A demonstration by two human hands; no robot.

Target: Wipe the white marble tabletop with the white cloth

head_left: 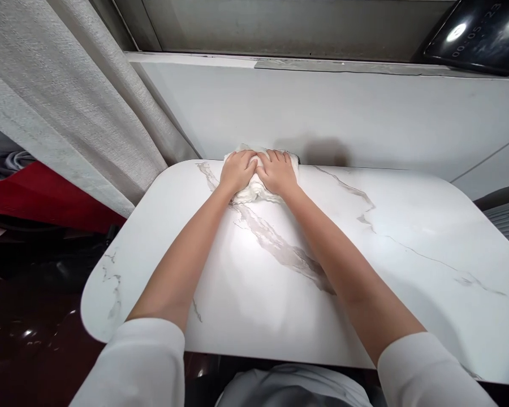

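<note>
Both arms reach across a white marble-patterned table (407,254) to its far edge by the wall. My left hand (236,170) and my right hand (277,170) lie side by side, palms down, on a crumpled white cloth (251,194). The fingers of both hands are curled over the cloth and press it onto the tabletop. Most of the cloth is hidden under the hands; only its edges show around them.
A grey curtain (68,107) hangs at the left, close to the table's far left corner. The white wall (365,113) runs right behind the table. A dark screen (479,34) sits at the upper right. Something red (38,198) lies below the curtain.
</note>
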